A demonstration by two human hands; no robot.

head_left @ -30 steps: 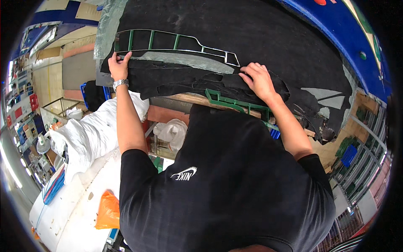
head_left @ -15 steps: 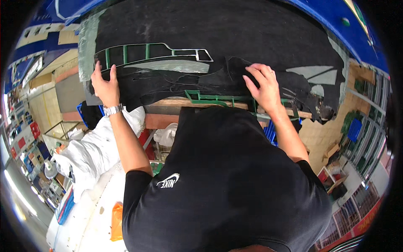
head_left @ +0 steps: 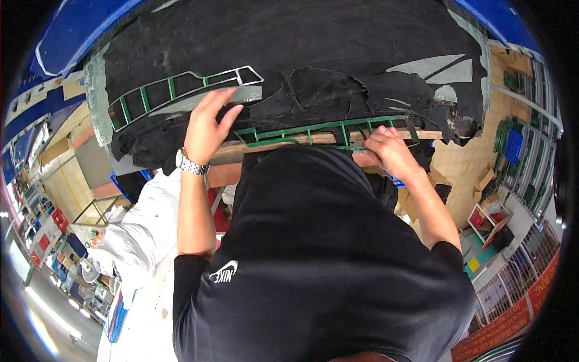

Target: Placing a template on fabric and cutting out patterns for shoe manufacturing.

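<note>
My left hand [head_left: 210, 125], a metal-banded watch on its wrist, is open above the near part of a black sheet [head_left: 241, 36] that looks like leather. Its thumb and fingers are apart and hold nothing. Just beyond it to the left lies a long cutting die [head_left: 143, 99], a silver-edged frame with green crossbars. My right hand [head_left: 389, 149] is closed at the right part of a second green cutting die [head_left: 289, 134], which lies along the near edge. The fingers curl over that frame; their tips are hidden.
Torn black scraps [head_left: 329, 90] lie across the near part of the sheet. A grey-green surface [head_left: 446, 69] shows through gaps in it. Blue machine parts [head_left: 84, 30] border the far side. White sacking [head_left: 148, 211] is heaped at lower left, and a blue crate [head_left: 514, 145] stands at right.
My right hand has come down toward me from the scraps to the near die and closed. My left hand has moved right, away from the far die's left end. The whole view has turned slightly.
</note>
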